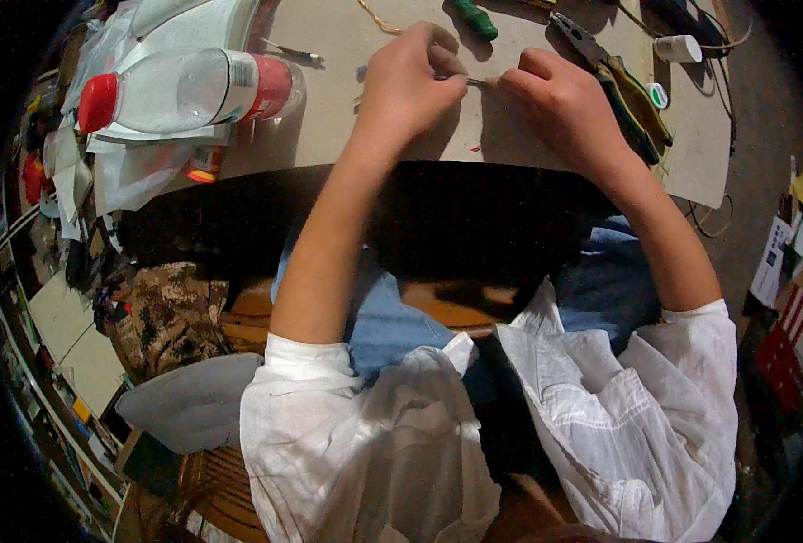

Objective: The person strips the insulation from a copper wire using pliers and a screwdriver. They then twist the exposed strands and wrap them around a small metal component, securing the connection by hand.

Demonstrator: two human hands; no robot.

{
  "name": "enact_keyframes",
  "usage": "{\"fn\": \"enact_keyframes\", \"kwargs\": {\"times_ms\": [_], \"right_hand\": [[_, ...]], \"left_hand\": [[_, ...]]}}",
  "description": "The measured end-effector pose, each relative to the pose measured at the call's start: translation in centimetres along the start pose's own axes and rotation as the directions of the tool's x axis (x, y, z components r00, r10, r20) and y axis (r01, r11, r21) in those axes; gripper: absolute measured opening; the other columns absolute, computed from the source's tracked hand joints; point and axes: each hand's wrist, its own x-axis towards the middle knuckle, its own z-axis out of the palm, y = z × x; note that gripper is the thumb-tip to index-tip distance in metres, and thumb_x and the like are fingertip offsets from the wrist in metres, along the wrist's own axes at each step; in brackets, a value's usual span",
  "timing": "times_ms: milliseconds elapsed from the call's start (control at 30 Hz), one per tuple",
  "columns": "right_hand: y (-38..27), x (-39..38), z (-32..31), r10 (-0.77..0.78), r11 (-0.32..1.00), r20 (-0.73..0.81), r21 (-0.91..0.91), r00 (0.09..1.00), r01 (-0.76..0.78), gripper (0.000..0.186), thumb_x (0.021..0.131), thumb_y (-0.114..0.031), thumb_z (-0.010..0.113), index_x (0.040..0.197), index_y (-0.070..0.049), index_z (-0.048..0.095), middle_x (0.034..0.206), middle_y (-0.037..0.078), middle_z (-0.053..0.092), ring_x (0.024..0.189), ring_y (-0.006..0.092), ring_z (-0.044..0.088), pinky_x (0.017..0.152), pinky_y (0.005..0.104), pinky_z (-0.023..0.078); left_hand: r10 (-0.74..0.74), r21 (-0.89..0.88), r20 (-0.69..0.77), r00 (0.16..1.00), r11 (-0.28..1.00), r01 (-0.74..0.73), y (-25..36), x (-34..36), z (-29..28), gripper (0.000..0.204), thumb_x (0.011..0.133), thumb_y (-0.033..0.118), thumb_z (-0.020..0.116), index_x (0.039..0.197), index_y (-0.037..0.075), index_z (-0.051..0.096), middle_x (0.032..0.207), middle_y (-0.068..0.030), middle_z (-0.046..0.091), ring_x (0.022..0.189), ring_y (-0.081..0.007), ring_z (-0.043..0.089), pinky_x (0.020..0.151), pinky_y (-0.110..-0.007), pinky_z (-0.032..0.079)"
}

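Over the table (501,131), my left hand (410,86) is closed, thumb and fingers pinched together. My right hand (564,104) is closed too, a little to its right. A thin dark wire-like piece (478,82) spans the small gap between them, its ends hidden in the fingers. Beside my right hand lie pliers (632,104) with yellow and dark green handles, jaws pointing away. Beyond the hands is a green rounded handle (474,18), cut off by the view's top edge. A twisted yellowish wire (379,16) lies just past my left hand.
A clear bottle (180,90) with a red cap lies on its side over papers and plastic at the left. Near it is a short cable piece (293,52). A white cylindrical cap (679,49) and a small white-and-green round piece (658,95) lie at the right.
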Motion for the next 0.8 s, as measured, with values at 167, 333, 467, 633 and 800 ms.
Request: {"fn": "enact_keyframes", "kwargs": {"times_ms": [167, 333, 467, 633, 800], "right_hand": [[0.1, -0.9, -0.7, 0.024, 1.0, 0.026, -0.021, 0.999, -0.024, 0.015, 0.082, -0.012, 0.066, 0.097, -0.012, 0.067, 0.085, 0.009, 0.057, 0.083, 0.0306, 0.065, 0.067, 0.0425, 0.054], [0.3, -1.5, -1.0, -0.005, 1.0, -0.005, -0.018, 1.0, 0.005, 0.019, 0.08, -0.01, 0.067, 0.099, -0.011, 0.068, 0.086, 0.008, 0.058, 0.084, 0.0298, 0.065, 0.068, 0.0415, 0.054], [0.2, -1.9, -1.1, 0.004, 0.999, 0.006, -0.035, 1.0, -0.004, 0.021, 0.079, -0.009, 0.067, 0.1, -0.011, 0.068, 0.088, 0.009, 0.058, 0.085, 0.0296, 0.066, 0.069, 0.0411, 0.054], [0.4, -2.3, -0.9, -0.004, 1.0, -0.016, -0.024, 1.0, 0.004, 0.022, 0.079, -0.008, 0.067, 0.101, -0.01, 0.068, 0.089, 0.009, 0.058, 0.086, 0.03, 0.066, 0.07, 0.041, 0.054], [0.2, -2.5, -0.6, 0.075, 0.996, -0.03, 0.049, 0.997, -0.074, 0.02, 0.08, -0.009, 0.067, 0.1, -0.01, 0.067, 0.087, 0.01, 0.058, 0.083, 0.0315, 0.064, 0.069, 0.0418, 0.053]], "left_hand": [[-0.048, -0.059, 0.049, 0.998, 0.997, 0.05, 0.1, 0.0, -0.2, 0.034, 0.076, 0.013, 0.076, 0.106, 0.002, 0.067, 0.087, -0.0069, 0.075, 0.075, -0.0149, 0.067, 0.072, -0.03, 0.055], [-0.012, -0.052, 0.05, 0.999, 0.999, 0.015, -0.5, 0.0, -0.1, 0.033, 0.077, 0.012, 0.076, 0.107, 0.0, 0.066, 0.085, -0.0038, 0.074, 0.073, -0.0089, 0.064, 0.069, -0.026, 0.054], [-0.028, -0.061, 0.058, 0.998, 0.998, 0.031, -0.2, -0.1, -0.3, 0.032, 0.078, 0.011, 0.076, 0.107, 0.0, 0.066, 0.085, -0.0035, 0.073, 0.074, -0.0081, 0.064, 0.069, -0.025, 0.054], [-0.017, -0.085, 0.057, 0.998, 0.996, 0.022, -0.4, -0.1, -0.2, 0.031, 0.079, 0.01, 0.075, 0.106, 0.0, 0.066, 0.084, -0.0036, 0.074, 0.073, -0.0076, 0.064, 0.068, -0.025, 0.054], [-0.038, -0.033, 0.069, 0.997, 0.999, 0.04, 0.1, -0.1, -0.3, 0.031, 0.078, 0.009, 0.075, 0.107, 0.001, 0.066, 0.084, -0.0035, 0.073, 0.074, -0.0077, 0.064, 0.069, -0.025, 0.054]]}}
